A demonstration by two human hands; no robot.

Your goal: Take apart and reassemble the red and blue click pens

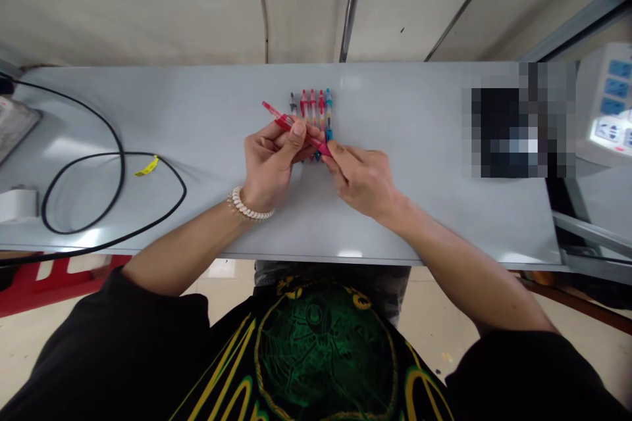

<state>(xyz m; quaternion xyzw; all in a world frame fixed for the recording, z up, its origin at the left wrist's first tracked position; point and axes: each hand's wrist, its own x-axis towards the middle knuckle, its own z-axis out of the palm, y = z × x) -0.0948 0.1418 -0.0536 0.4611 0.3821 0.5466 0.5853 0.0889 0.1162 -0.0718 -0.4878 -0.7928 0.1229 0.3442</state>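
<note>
A red-pink pen (285, 120) slants between my two hands above the table. My left hand (271, 158) is closed round its clear barrel, thumb on top, with the red end sticking out to the upper left. At the lower right end, the fingers of my right hand (365, 177) pinch the pink grip part of the same pen. Just behind my hands, several pens lie side by side on the table: a grey one (293, 102), red and pink ones (313, 102), and a blue one (329, 102). My hands partly cover their lower ends.
A black cable (121, 151) with a yellow tag (147, 166) loops across the left of the grey table (419, 118). A white adapter (18, 204) sits at the left edge. On the right are a pixelated dark object (498, 131) and a white power strip (607, 105).
</note>
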